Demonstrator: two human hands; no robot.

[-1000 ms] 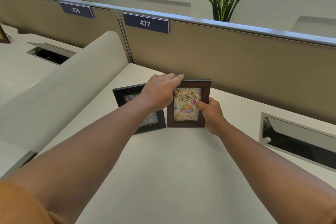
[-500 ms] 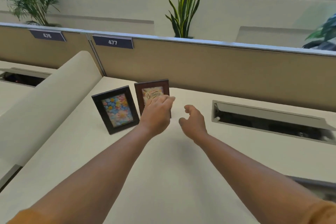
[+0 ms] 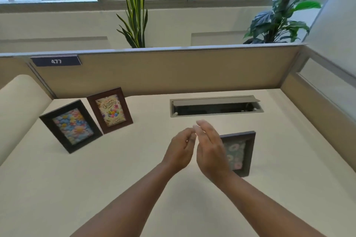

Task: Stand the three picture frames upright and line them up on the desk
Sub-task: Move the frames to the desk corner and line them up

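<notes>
While both hands hover empty over the desk [image 3: 115,188], nearest the viewer, they have let go of the brown birthday frame they were steadying a second ago and have swung toward the cable tray's side of the desk. The left hand [image 3: 180,153] is loosely curled with nothing in it; the right hand [image 3: 211,152] is open, fingers extended, and holds nothing either. Just behind the right hand, on the near side of the cable tray [image 3: 215,107], lies the third frame [image 3: 239,152], dark-edged with a donut print, still flat on its back and partly hidden by that hand. Farther off, well to the side of the cable tray and near the partition [image 3: 173,71], the brown birthday frame [image 3: 109,110] now stands upright by itself. Touching or almost touching its lower corner, the black frame [image 3: 71,126] with the colourful flowers also stands, leaning back a little, slightly nearer the viewer.

Two of the three frames appear done. The release suggests the brown one balances unaided, so the remaining work is likely lifting the donut frame, standing it up, and placing it beside the brown one to complete the row.
</notes>
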